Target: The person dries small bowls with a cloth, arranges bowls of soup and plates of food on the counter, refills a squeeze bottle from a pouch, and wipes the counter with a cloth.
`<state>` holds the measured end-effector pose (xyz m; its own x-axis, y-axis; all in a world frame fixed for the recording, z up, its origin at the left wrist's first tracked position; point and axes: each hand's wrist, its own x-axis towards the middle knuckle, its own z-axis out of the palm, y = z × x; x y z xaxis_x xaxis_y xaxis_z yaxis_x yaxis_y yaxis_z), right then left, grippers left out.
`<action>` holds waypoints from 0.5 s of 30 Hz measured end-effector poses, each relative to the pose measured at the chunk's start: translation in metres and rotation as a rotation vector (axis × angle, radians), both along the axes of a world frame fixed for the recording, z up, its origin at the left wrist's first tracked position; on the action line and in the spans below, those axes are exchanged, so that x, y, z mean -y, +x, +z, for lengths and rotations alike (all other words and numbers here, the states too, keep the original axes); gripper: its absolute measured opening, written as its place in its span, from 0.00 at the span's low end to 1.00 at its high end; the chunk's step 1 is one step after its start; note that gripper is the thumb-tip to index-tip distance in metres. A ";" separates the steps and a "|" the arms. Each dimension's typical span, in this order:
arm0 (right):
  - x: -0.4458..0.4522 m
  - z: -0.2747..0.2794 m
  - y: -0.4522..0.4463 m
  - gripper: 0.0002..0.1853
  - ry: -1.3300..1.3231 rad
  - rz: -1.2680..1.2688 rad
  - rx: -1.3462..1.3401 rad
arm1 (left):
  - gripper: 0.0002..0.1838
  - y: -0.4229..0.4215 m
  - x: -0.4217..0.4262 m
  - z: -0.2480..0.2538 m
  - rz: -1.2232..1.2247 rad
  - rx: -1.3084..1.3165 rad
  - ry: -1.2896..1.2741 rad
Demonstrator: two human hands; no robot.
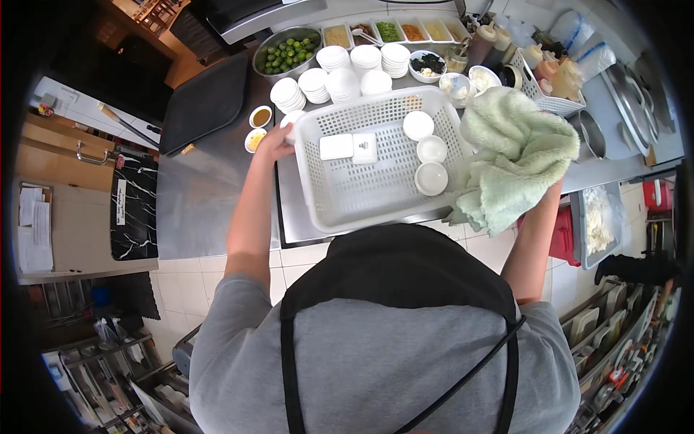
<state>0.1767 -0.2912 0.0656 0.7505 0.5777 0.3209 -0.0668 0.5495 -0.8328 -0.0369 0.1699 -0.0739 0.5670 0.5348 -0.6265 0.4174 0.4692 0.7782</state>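
Pale tiled floor (pixel 296 260), stainless steel counter (pixel 210 188), black marbled panel (pixel 135 210), beige cabinet (pixel 83 224), metal shelving (pixel 108 383) at lower left

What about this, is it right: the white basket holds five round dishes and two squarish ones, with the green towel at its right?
Not quite: the basket holds three round dishes, not five, as the head view shows. It does hold two squarish ones, and the towel is at its right.

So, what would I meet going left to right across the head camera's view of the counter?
Flat black tray → person's left hand → two square white dishes → three round white dishes → pale green towel → metal lid.
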 end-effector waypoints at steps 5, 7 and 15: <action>0.013 0.000 -0.009 0.27 0.000 -0.092 -0.140 | 0.22 0.047 -0.017 -0.001 -0.009 0.062 0.103; 0.020 -0.023 0.001 0.28 -0.111 -0.185 -0.232 | 0.16 0.060 0.001 0.017 -0.035 -0.140 0.891; -0.061 -0.063 -0.047 0.25 -0.727 -0.283 -0.043 | 0.08 0.147 0.190 0.021 -0.561 0.002 1.309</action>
<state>0.1296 -0.2298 0.0023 0.9040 0.4162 -0.0979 -0.0463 -0.1325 -0.9901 0.1103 -0.0197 -0.0525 0.8942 0.4259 0.1376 0.3026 -0.8019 0.5152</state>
